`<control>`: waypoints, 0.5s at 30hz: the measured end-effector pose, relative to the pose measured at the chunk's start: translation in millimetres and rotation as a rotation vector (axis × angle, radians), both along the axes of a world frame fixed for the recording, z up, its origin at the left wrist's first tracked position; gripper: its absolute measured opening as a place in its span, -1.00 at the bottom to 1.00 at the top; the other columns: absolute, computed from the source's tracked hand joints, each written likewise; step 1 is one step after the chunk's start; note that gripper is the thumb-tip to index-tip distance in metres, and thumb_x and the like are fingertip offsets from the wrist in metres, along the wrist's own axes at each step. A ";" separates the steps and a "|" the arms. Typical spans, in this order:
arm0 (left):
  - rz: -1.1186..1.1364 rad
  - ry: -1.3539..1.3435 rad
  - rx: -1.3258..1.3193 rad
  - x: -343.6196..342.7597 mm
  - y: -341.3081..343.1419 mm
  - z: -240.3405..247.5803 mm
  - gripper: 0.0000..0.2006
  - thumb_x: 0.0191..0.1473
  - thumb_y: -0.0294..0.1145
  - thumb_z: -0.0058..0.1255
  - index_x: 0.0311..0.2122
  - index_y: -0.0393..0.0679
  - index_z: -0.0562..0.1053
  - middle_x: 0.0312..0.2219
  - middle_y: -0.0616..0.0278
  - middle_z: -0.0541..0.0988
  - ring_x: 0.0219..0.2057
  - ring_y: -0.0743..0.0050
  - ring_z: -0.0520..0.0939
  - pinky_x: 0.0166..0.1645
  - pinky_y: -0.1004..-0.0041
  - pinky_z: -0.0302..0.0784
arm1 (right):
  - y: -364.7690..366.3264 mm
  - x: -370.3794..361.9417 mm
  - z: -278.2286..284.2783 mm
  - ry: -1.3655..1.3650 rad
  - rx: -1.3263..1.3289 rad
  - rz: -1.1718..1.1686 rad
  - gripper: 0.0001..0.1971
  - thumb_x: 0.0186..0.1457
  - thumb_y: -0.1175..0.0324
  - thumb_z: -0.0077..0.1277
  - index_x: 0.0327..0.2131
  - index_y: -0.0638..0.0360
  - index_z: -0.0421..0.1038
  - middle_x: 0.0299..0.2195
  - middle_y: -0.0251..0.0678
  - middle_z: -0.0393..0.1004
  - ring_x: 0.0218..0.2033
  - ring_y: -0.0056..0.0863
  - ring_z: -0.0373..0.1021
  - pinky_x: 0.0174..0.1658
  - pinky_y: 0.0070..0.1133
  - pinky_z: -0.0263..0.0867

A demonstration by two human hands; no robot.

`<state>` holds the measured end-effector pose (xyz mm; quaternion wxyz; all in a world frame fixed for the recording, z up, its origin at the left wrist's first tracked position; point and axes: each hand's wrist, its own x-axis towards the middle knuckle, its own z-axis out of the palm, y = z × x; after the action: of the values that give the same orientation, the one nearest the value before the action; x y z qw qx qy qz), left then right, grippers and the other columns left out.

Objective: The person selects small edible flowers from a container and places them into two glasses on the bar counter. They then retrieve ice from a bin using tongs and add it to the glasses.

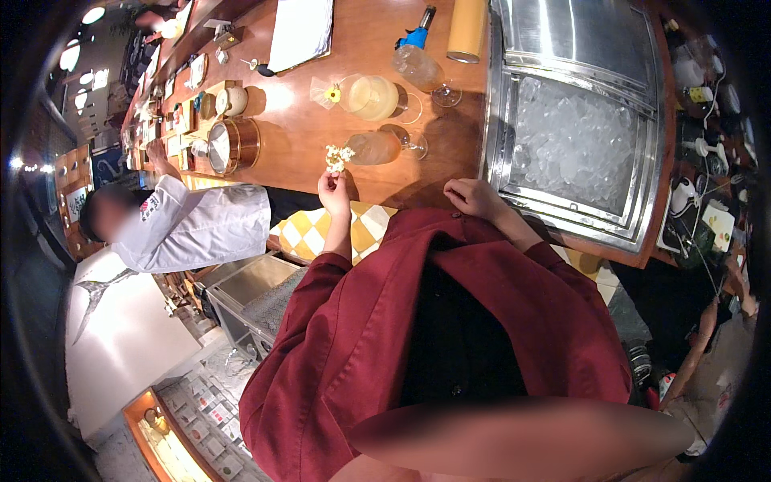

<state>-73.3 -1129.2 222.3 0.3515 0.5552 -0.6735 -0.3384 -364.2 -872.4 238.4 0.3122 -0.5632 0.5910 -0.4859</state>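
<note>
My left hand [333,195] pinches a small cluster of white and yellowish blossoms [339,155] between thumb and fingertips. The blossoms are at the rim of a stemmed glass with a pale orange drink [376,149]; whether they touch it I cannot tell. My right hand [472,198] is at the counter's near edge, fingers curled in, with nothing visible in it. Beyond the orange drink stands a stemmed glass of pale yellow drink [369,98] with a yellow flower garnish [328,93]. Farther back is a stemmed glass of clear, icy drink [417,67] with a blue garnish [414,38].
A steel ice well [491,136] full of ice is set in the wooden counter [293,104] at right. A yellow cylinder [466,32] and white papers [300,34] lie at the back. A wooden tub [246,145] stands left, near a person in white [209,225].
</note>
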 end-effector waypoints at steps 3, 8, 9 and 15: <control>-0.019 0.048 0.015 -6.7 5.6 0.9 -0.75 -0.06 -0.60 0.12 -0.19 -0.25 0.46 -0.43 0.39 0.43 -0.52 0.76 0.38 -0.39 0.66 0.35 | -1.0 0.9 -1.7 -0.009 0.024 0.006 -0.89 0.07 0.35 -0.02 -0.34 0.15 0.38 -0.48 -0.15 0.46 -0.41 -0.15 0.45 -0.36 -0.34 0.35; -0.082 -0.164 -0.080 -24.7 17.2 25.1 -0.68 -0.09 -0.61 0.13 -0.14 -0.21 0.47 -0.39 0.30 0.45 -0.46 0.66 0.45 -0.32 0.63 0.40 | -1.6 4.3 4.5 0.021 0.057 -0.001 -0.88 0.07 0.33 0.00 -0.35 0.15 0.40 -0.49 -0.17 0.45 -0.45 -0.15 0.43 -0.39 -0.38 0.33; -0.142 -0.192 -0.087 -33.2 16.9 35.2 -0.67 -0.10 -0.59 0.14 -0.14 -0.21 0.47 -0.38 0.26 0.46 -0.42 0.57 0.47 -0.28 0.58 0.41 | -1.3 4.9 7.9 0.019 0.089 -0.009 -0.87 0.07 0.32 0.00 -0.36 0.15 0.40 -0.50 -0.17 0.45 -0.46 -0.16 0.42 -0.39 -0.39 0.32; -0.514 -0.497 -0.291 -76.0 -15.5 45.1 -0.65 -0.21 -0.39 0.16 -0.23 -0.26 0.44 -0.31 -0.03 0.47 -0.18 -0.04 0.46 -0.04 0.21 0.39 | -2.5 12.7 13.9 0.064 0.196 -0.059 -0.89 0.06 0.33 0.00 -0.40 0.15 0.39 -0.63 -0.22 0.35 -0.57 -0.27 0.34 -0.48 -0.43 0.23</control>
<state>-149.3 -1144.7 267.5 0.1563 0.3777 -0.8964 -0.1713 -351.5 -874.9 252.3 0.3321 -0.5275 0.6617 -0.4168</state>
